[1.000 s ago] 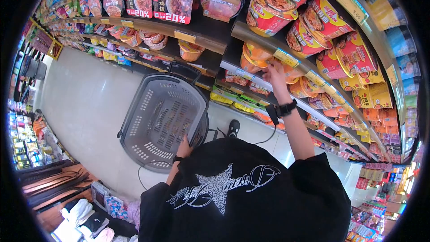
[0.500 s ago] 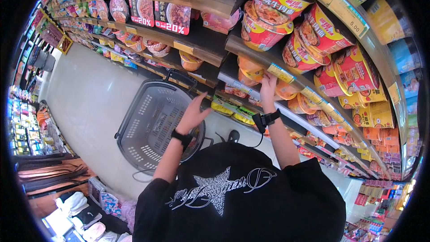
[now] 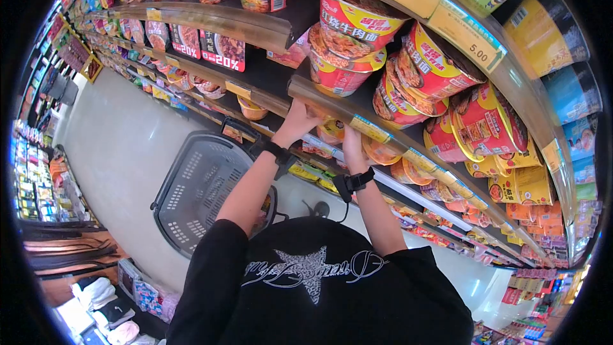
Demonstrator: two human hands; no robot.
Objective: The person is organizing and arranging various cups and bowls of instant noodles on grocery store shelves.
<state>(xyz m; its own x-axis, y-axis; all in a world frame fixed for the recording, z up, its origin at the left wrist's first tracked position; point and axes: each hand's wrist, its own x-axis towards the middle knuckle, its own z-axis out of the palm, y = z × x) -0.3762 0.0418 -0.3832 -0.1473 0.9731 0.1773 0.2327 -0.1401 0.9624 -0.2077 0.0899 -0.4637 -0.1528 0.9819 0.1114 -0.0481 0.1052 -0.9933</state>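
An orange bowl (image 3: 331, 131) lies just off the view's centre toward 1 o'clock (directions are read from that centre unless noted), beneath a brown shelf edge (image 3: 341, 112) and between the two hands. The left hand (image 3: 297, 122) is at the bowl's 10 o'clock, fingers raised to the shelf edge, thumb spread toward the bowl. The right hand (image 3: 352, 147) is at the bowl's 4 o'clock, its fingertips hidden below the edge. Whether either hand grasps the bowl or merely touches it cannot be told. A second orange bowl (image 3: 382, 151) lies just beside the right hand, at its 3 o'clock. Black bands (image 3: 279, 153) encircle both wrists. Toward 1 o'clock, red noodle tubs (image 3: 348, 13) stand stacked above the shelf edge; a yellow price label (image 3: 469, 35) reading 5.00 marks 2 o'clock. A grey basket (image 3: 185, 185) with slotted walls stands on the pale floor (image 3: 115, 115) at 8 o'clock, partly covered by the left forearm (image 3: 246, 193). A black shirt (image 3: 268, 313), bearing a star (image 3: 310, 269), fills 6 o'clock
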